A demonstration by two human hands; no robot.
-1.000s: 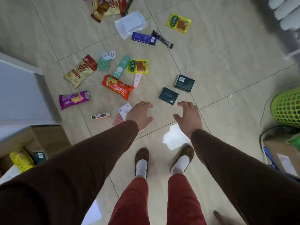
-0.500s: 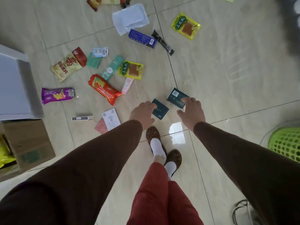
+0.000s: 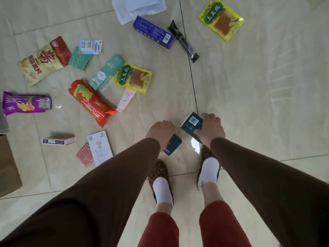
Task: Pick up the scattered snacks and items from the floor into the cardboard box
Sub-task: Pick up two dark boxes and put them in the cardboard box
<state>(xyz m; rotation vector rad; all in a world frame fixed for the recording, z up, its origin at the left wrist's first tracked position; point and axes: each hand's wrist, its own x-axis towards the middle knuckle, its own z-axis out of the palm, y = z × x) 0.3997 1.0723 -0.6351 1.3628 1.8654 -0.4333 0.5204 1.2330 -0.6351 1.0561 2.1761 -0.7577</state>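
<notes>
Your right hand [image 3: 211, 129] holds one dark green flat packet [image 3: 191, 124], fingers curled around it; your left hand [image 3: 160, 134] grips another dark green packet [image 3: 173, 145]. Lift both clear, then carry them to the brown cardboard box [image 3: 7, 168] at the floor's left edge.

Dark teal boxes [image 3: 192, 125]: two (one at each hand). Yellow-green snack packets [image 3: 133, 78]: two. Chip bags: three, cream-and-red [image 3: 43, 60], orange [image 3: 91, 102], purple [image 3: 25, 104]. Blue carton [image 3: 154, 32]: one. Black wrapped bar [image 3: 184, 41]: one. Pink tube [image 3: 126, 100]: one. White packs at top edge [image 3: 138, 8]: possibly two, cropped. Cardboard box [image 3: 7, 166]: one.
</notes>
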